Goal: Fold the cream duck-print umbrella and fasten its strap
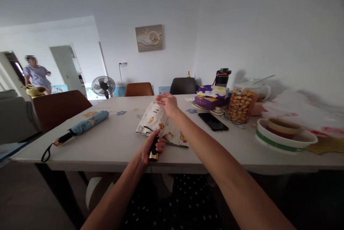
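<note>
A white folding umbrella (150, 117) with small yellow and orange cartoon prints lies partly gathered on the table, its canopy loose and spread out. My left hand (151, 147) is closed around its black handle, which ends in a gold-coloured band near the table's front edge. At the canopy's far end is my right hand (168, 105), fingers stretched out and touching or just over the fabric. A second folding umbrella (91, 122), light blue and rolled up, rests to the left with its strap loop toward the front edge.
On the white table (113, 151), a black phone (213, 121) lies right of the umbrella. Beyond it are a purple box (206, 101), a jar of round snacks (241, 104), a dark bottle (222, 77) and bowls (286, 140). A person (37, 75) stands far left.
</note>
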`<state>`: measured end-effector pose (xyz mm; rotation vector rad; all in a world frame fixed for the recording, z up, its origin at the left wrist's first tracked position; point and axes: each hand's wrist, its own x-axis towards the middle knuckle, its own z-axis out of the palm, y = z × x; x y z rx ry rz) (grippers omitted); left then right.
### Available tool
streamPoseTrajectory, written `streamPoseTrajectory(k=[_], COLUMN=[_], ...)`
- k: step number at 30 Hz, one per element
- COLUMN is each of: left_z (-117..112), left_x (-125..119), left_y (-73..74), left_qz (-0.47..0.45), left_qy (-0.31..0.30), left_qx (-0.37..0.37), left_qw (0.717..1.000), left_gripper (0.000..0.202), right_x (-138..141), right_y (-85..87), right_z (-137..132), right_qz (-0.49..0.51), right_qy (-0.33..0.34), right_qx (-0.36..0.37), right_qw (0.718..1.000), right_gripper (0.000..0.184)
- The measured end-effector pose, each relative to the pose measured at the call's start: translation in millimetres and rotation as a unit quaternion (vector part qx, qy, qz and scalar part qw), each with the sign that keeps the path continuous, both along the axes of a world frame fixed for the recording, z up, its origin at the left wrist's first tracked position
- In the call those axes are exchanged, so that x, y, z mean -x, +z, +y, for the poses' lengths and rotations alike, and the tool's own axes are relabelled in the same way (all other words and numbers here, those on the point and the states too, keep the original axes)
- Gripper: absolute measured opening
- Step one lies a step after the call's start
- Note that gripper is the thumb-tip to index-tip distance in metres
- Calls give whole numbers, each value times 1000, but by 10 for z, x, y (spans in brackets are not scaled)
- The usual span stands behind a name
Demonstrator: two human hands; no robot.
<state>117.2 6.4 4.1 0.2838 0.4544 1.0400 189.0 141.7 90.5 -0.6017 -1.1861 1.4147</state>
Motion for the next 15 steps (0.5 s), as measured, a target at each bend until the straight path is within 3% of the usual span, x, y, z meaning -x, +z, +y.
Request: streamPoseTrajectory(k=[3, 8, 12, 15], left_z=[-20, -152, -260, -288], left_x=[-20, 14, 75, 88], left_y=[-25, -93, -140, -138], left_qz=[50, 96, 109, 59], left_qy=[5, -37, -104, -71], left_qx=[-34, -91, -99, -101], left_qw=[998, 991, 984, 991], left_gripper=[30, 28, 36, 31], right_x=[-229, -435, -563, -719], right_y=[-50, -152, -90, -105], right_z=[51, 10, 133, 222], right_qz=[-31, -108, -130, -125], right_qy=[-78, -83, -149, -225], right_qx=[-68, -172, -163, -128], right_qw=[994, 976, 967, 958], right_gripper=[21, 14, 8, 21])
